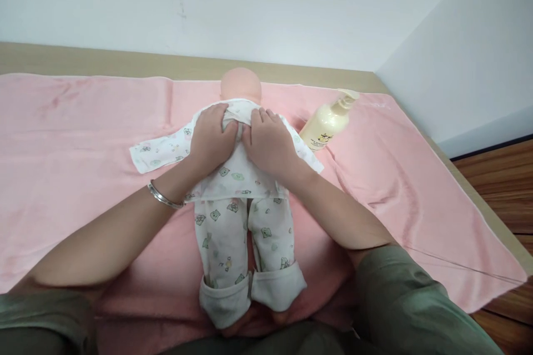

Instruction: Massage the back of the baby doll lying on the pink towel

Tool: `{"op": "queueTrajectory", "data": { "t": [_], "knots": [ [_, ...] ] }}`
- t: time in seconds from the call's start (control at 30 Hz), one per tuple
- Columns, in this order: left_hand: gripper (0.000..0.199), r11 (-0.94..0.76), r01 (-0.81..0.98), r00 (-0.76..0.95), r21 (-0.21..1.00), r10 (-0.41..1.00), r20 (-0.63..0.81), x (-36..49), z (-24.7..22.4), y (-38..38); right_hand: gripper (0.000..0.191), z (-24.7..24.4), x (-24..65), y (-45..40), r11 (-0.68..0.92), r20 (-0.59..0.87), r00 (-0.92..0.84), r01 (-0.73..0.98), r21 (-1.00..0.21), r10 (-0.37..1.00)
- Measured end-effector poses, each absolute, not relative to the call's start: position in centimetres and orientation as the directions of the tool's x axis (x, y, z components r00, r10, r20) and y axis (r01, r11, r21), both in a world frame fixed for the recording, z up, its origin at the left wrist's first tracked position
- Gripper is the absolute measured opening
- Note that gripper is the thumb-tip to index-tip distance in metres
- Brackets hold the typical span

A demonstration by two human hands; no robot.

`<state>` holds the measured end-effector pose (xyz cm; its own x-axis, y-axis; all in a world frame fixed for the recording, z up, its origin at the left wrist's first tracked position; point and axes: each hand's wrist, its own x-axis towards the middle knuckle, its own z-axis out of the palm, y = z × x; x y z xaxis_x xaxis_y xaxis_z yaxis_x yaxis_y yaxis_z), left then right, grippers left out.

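Note:
A baby doll (240, 84) lies on a pink blanket, its bald head away from me and its face not visible. It wears a white printed top (237, 177) with spread sleeves and matching trousers (225, 233) with turned-up cuffs. My left hand (213, 136) rests on the left upper part of the top, palm down, fingers toward the doll's head. On the right upper part lies my right hand (268, 141), also palm down, its fingers slightly bent. The two thumbs are close together at the middle, over creased cloth.
A pale yellow pump bottle (327, 125) leans beyond the right sleeve. The pink blanket (83, 194) covers much of a light wooden surface (50, 58). White walls stand behind and at the right; brown wood panels (499, 188) show at the right edge.

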<state>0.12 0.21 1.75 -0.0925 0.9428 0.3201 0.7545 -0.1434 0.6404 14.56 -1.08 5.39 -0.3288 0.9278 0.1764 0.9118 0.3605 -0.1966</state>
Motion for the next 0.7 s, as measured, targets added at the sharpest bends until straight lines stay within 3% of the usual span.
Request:
{"op": "queueTrajectory", "data": {
  "t": [0.1, 0.23, 0.33, 0.47, 0.57, 0.7],
  "knots": [
    [0.051, -0.128, 0.755, -0.096, 0.643, 0.949, 0.301, -0.2, 2.1, 0.5, 0.059, 5.4, 14.2, -2.1, 0.378, 0.161, -0.353, 0.91, -0.172, 0.922],
    [0.039, -0.21, 0.767, -0.09, 0.606, 0.9, 0.426, 0.8, 1.8, -1.2, 0.056, 5.4, 15.3, 0.6, 0.381, 0.134, -0.357, 0.881, -0.282, 0.924],
    [0.041, -0.264, 0.765, -0.065, 0.588, 0.876, 0.478, 1.3, 1.2, -2.1, 0.053, 5.3, 15.9, 2.3, 0.392, 0.131, -0.37, 0.852, -0.346, 0.92],
    [0.047, -0.2, 0.746, -0.117, 0.635, 0.9, 0.421, 0.7, 1.3, -1.1, 0.058, 5.1, 15.2, 0.4, 0.403, 0.184, -0.364, 0.876, -0.264, 0.913],
    [0.04, -0.173, 0.732, -0.117, 0.659, 0.921, 0.372, 0.0, 1.8, -0.2, 0.06, 5.1, 14.5, -1.7, 0.423, 0.19, -0.387, 0.88, -0.217, 0.902],
    [0.042, -0.202, 0.773, -0.086, 0.601, 0.906, 0.415, 0.4, 2.0, -0.8, 0.058, 5.1, 14.9, -0.7, 0.428, 0.17, -0.394, 0.853, -0.298, 0.903]
  ]
}}
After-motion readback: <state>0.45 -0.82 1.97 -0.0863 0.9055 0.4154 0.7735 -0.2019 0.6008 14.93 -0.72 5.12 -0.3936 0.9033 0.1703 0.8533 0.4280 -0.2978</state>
